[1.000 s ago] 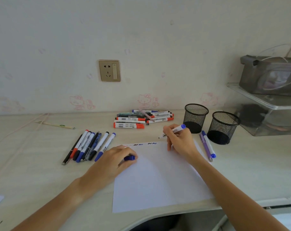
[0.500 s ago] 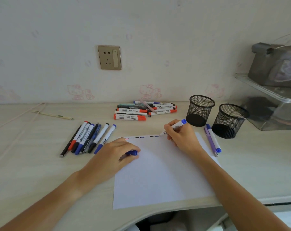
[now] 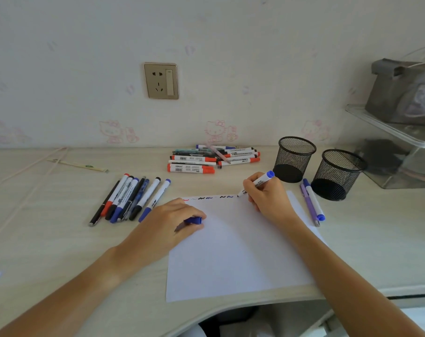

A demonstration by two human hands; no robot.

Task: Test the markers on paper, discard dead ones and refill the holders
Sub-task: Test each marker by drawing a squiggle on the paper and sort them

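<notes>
A white sheet of paper (image 3: 233,249) lies on the desk with a row of small scribbles (image 3: 209,197) along its top edge. My right hand (image 3: 267,198) grips a white marker with a blue end (image 3: 256,183), its tip touching the paper just right of the scribbles. My left hand (image 3: 167,222) rests on the paper's left edge and holds a blue cap (image 3: 194,220). Two black mesh holders (image 3: 294,158) (image 3: 338,173) stand at the right, both looking empty. A pile of markers (image 3: 213,159) lies at the back.
A row of several pens and markers (image 3: 131,198) lies left of the paper. Two pens (image 3: 312,203) lie between the paper and the holders. A clear shelf with a grey bag (image 3: 401,93) stands far right. A wall socket (image 3: 161,80) is above; chopsticks (image 3: 77,164) lie at the back left.
My right hand came down from above the paper and set the marker's tip on the top edge, right of the scribbles. My left hand kept still with the cap.
</notes>
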